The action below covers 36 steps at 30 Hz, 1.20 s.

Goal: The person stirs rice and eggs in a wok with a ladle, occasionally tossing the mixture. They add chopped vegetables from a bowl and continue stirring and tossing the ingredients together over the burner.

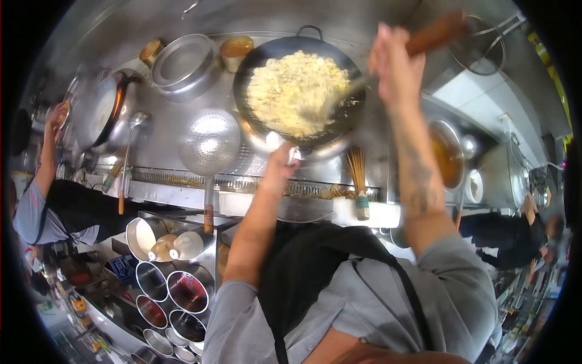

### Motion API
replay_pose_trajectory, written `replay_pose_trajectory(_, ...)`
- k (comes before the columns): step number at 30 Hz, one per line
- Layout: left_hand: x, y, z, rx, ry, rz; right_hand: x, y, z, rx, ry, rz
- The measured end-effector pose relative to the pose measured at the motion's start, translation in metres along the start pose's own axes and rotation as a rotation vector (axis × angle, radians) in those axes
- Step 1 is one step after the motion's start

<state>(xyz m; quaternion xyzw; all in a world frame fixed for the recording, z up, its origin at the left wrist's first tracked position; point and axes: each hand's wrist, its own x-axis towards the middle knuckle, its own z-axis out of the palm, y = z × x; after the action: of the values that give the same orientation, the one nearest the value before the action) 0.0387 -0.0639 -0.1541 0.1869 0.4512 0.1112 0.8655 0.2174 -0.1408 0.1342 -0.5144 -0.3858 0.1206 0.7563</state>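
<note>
The left hand gripped the near rim of the wok, fingers clamped together around what looked like a cloth-wrapped handle, though blur there made the wrapping hard to confirm. The wok sat at the middle of the stove, toward its far edge, with a mound of fried rice filling most of the pan. The right hand was raised above the wok's right rim, closed in a fist on the wooden handle of the ladle. The shaft slanted down into the rice, and its bowl was lost in motion blur. Just left of the wok lay a perforated skimmer, its handle reaching over the stove's near edge. A bamboo brush stood at that near edge, just right of the left hand. A steel lid rested at the far edge, left of the wok. Below the near left corner, round seasoning tubs sat in rows. At the stove's left end a co-worker's arm reached toward a second wok.
</note>
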Motion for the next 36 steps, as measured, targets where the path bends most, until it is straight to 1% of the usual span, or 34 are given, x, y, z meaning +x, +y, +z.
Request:
replay_pose_trajectory(2, -0.011, 0.0, 0.007, 0.055, 0.036, -0.021, -0.037, 0.072, 0.01, -0.194, 0.245, -0.048)
replay_pose_trajectory(3, -0.005, -0.003, 0.003, 0.008, -0.021, 0.027, -0.015, 0.096, 0.009, -0.218, 0.145, -0.031)
replay_pose_trajectory(4, -0.001, -0.006, 0.001, 0.018, -0.045, 0.022, 0.023, 0.115, 0.011, -0.237, 0.042, -0.028)
replay_pose_trajectory(5, 0.001, -0.009, -0.004, 0.036, -0.066, 0.011, 0.042, 0.1, 0.025, -0.169, 0.081, 0.012)
replay_pose_trajectory(6, 0.003, -0.006, -0.005, 0.047, -0.089, 0.009, 0.064, 0.069, 0.045, -0.096, 0.11, 0.047)
replay_pose_trajectory(8, -0.009, -0.003, 0.001, 0.019, -0.096, 0.031, 0.061, 0.015, 0.066, -0.099, 0.152, -0.061)
replay_pose_trajectory(9, -0.014, -0.005, 0.002, 0.006, -0.097, 0.037, 0.057, 0.004, 0.062, 0.013, 0.027, -0.019)
replay_pose_trajectory(10, -0.011, -0.001, 0.005, 0.007, -0.095, 0.052, 0.054, 0.035, 0.066, -0.013, -0.048, -0.002)
replay_pose_trajectory(11, -0.009, 0.001, 0.007, 0.01, -0.088, 0.061, 0.041, 0.088, 0.066, -0.039, -0.118, 0.021)
replay_pose_trajectory(12, -0.013, -0.007, 0.003, 0.028, -0.074, 0.053, 0.026, 0.119, 0.062, -0.066, -0.169, 0.056)
replay_pose_trajectory(13, -0.014, -0.007, 0.007, 0.047, -0.055, 0.077, 0.038, 0.11, 0.065, -0.162, -0.244, 0.157)
replay_pose_trajectory(16, -0.002, -0.014, 0.002, -0.026, -0.099, 0.042, 0.08, 0.079, 0.088, -0.313, -0.234, 0.066)
replay_pose_trajectory(17, -0.004, -0.013, 0.007, -0.024, -0.055, 0.031, 0.078, 0.061, 0.1, -0.333, -0.149, 0.017)
replay_pose_trajectory(20, -0.005, -0.012, 0.01, 0.026, -0.03, 0.029, 0.052, 0.046, 0.114, -0.161, -0.004, 0.102)
replay_pose_trajectory(21, -0.007, -0.016, 0.005, 0.006, -0.03, 0.027, 0.046, 0.094, 0.108, -0.032, -0.182, 0.001)
replay_pose_trajectory(22, -0.007, -0.019, 0.005, -0.009, -0.039, 0.028, 0.055, 0.097, 0.111, -0.035, -0.254, 0.158)
replay_pose_trajectory(24, -0.004, -0.018, 0.01, -0.018, -0.07, 0.034, 0.062, 0.076, 0.126, -0.098, -0.484, 0.281)
replay_pose_trajectory(25, -0.003, -0.019, 0.011, -0.012, -0.086, 0.027, 0.054, 0.061, 0.122, -0.157, -0.483, 0.26)
replay_pose_trajectory(26, -0.001, -0.02, 0.011, -0.012, -0.1, 0.019, 0.026, 0.027, 0.126, -0.217, -0.487, 0.242)
replay_pose_trajectory(27, -0.006, -0.015, 0.015, 0.005, -0.086, 0.034, 0.01, 0.01, 0.129, -0.276, -0.496, 0.224)
replay_pose_trajectory(28, -0.018, -0.01, 0.019, 0.019, -0.065, 0.044, 0.002, 0.035, 0.124, -0.275, -0.442, 0.042)
replay_pose_trajectory(29, -0.027, -0.011, 0.019, 0.041, -0.04, 0.048, -0.014, 0.078, 0.109, -0.27, -0.377, -0.136)
replay_pose_trajectory(30, -0.024, -0.013, 0.015, 0.021, -0.078, 0.007, -0.02, 0.101, 0.096, -0.27, -0.294, -0.323)
replay_pose_trajectory(31, -0.014, -0.012, 0.014, 0.002, -0.125, -0.029, -0.011, 0.101, 0.083, -0.292, -0.314, -0.117)
replay_pose_trajectory(32, -0.008, -0.011, 0.012, -0.02, -0.17, -0.067, 0.02, 0.104, 0.066, -0.37, -0.374, 0.065)
replay_pose_trajectory(33, -0.008, -0.008, 0.01, -0.016, -0.205, -0.104, 0.043, 0.088, 0.055, -0.429, -0.347, 0.034)
replay_pose_trajectory(34, -0.005, -0.008, 0.005, -0.015, -0.199, -0.119, 0.058, 0.063, 0.048, -0.483, -0.324, 0.012)
replay_pose_trajectory(36, 0.005, -0.006, 0.004, -0.014, -0.194, -0.148, 0.047, 0.018, 0.034, -0.276, -0.162, 0.076)
